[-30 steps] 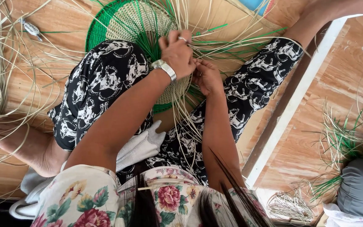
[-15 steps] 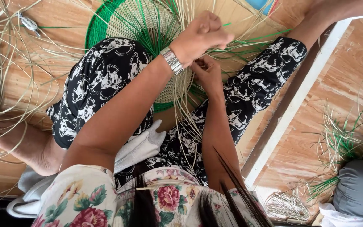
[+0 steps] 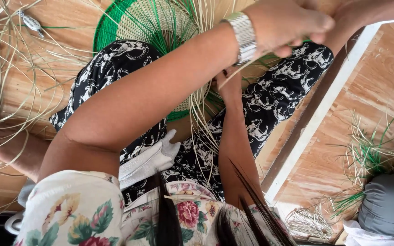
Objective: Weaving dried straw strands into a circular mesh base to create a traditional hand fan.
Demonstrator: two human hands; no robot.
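Two hands work over a round woven basket base (image 3: 153, 23), pale with a green rim, resting on the lap above the wooden floor (image 3: 46, 59). Left hand (image 3: 288, 23) is raised, fingers closed on a pale reed strand (image 3: 233, 73). Right hand (image 3: 230, 86) presses the weave, its grip hidden.

The person wears a cream top (image 3: 83, 214) printed with pink and yellow flowers and green leaves, and black trousers (image 3: 115, 82) patterned with white animal figures. Just behind the left hand (image 3: 288, 23) a wide silver metal wristband (image 3: 244, 36) circles the wrist. Dark long hair (image 3: 169, 223) hangs over the top.
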